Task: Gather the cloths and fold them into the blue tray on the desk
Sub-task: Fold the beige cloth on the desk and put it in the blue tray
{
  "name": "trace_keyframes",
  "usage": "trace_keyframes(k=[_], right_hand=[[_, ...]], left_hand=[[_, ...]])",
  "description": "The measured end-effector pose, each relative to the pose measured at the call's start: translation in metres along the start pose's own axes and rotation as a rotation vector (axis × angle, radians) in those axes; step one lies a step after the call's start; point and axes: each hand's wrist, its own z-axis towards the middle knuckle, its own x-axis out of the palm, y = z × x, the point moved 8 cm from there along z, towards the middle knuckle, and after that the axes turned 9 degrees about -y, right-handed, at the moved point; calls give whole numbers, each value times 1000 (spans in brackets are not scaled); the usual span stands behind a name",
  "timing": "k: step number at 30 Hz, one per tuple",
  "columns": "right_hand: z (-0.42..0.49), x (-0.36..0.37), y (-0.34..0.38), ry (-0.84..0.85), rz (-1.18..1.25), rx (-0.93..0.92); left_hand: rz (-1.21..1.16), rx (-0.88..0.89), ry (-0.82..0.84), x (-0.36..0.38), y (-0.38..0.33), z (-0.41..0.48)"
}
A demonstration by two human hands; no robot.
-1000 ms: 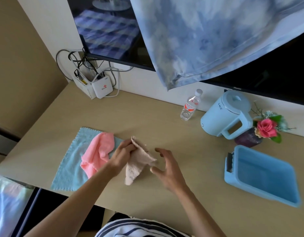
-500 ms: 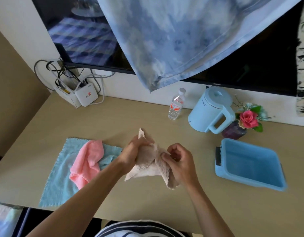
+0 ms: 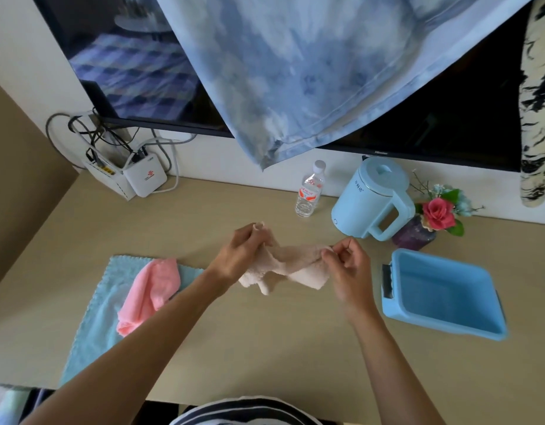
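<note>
A beige cloth (image 3: 291, 262) is stretched between both hands just above the desk's middle. My left hand (image 3: 242, 251) pinches its left corner, and my right hand (image 3: 346, 265) pinches its right corner; the lower part of the cloth hangs bunched. To the left a light blue cloth (image 3: 92, 305) lies flat on the desk, with a crumpled pink cloth (image 3: 150, 288) on top of it. The blue tray (image 3: 443, 325) stands at the right with nothing visible inside.
Along the back wall stand a water bottle (image 3: 309, 194), a light blue kettle (image 3: 372, 200), a vase of flowers (image 3: 430, 219) and a white router with cables (image 3: 144, 176). A blue sheet (image 3: 295, 72) hangs over the TV. The desk's front edge is near my body.
My right hand took hold of the beige cloth. Both hands then moved apart, pulling the bunched cloth out sideways between them.
</note>
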Motion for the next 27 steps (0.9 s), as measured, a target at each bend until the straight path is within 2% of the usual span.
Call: trace_keyframes(k=[3,6,9,12,17,21,24,27], right_hand=[[8,-4,4,9,38,50],[15,-8,7,87,37,97],[21,-17,9,123,-105,97],[30,-24,9,148,-255,57],[41,-26,15,185,-466,-82],[46,-40,23,144,-396,-110],[45,-54,28,179,-318,-123],[30,-57,19,348,-278,-103]], left_hand=[[244,113,3,-4,-2,2],[333,175,-7,-10,2,7],[554,288,-51,-18,-2,13],[656,373,-101,-28,-1,24],[709,517,-205,-40,-17,31],[655,679,-284,-44,-60,17],[635,778,-183,-40,-71,5],[604,772,-33,-36,-55,-13]])
